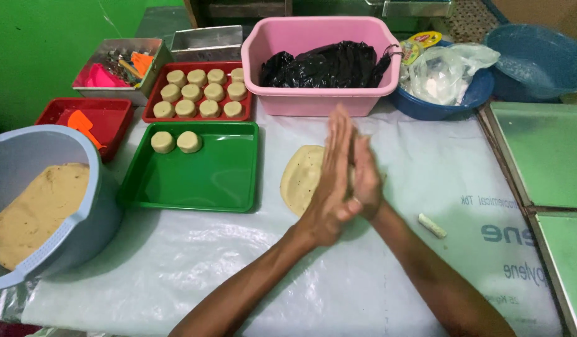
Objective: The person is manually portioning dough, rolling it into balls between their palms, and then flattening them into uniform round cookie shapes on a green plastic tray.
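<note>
Landmark: the green tray (195,187), lying on the plastic sheet (301,281) that covers the worktop; every place below is told from it.
Left hand (329,187): to the right of the green tray, above the sheet, fingers straight and pointing away from the person, palm pressed flat against the other palm.
Right hand (366,178): just beyond the left hand from the tray, palm against the left palm, fingers straight; whether anything lies between the two palms cannot be told.
Flat dough round (301,178): on the sheet just right of the green tray, partly hidden behind the hands, pale and thin.
Small dough scrap (432,226): far to the right of the tray, past the forearms, lying alone on the sheet.
Grey basin (63,206): touching or nearly touching the tray's left side, holding a large mass of dough (35,215).
Two dough pucks (176,141): inside the green tray, side by side at its far left corner.
Small red tray (107,115): beyond the tray's far left corner, with an orange scraper (82,122) in it.
Red tray of pucks (201,92): directly behind the green tray, filled with rows of round dough pieces.
Pink tub (319,93): behind and to the right of the tray, holding a black plastic bag (326,65).
Blue bowl (438,103): right of the pink tub, with a clear bag (444,68) inside.
Metal box (120,68): farthest back on the left, behind the small red tray, full of small tools.
</note>
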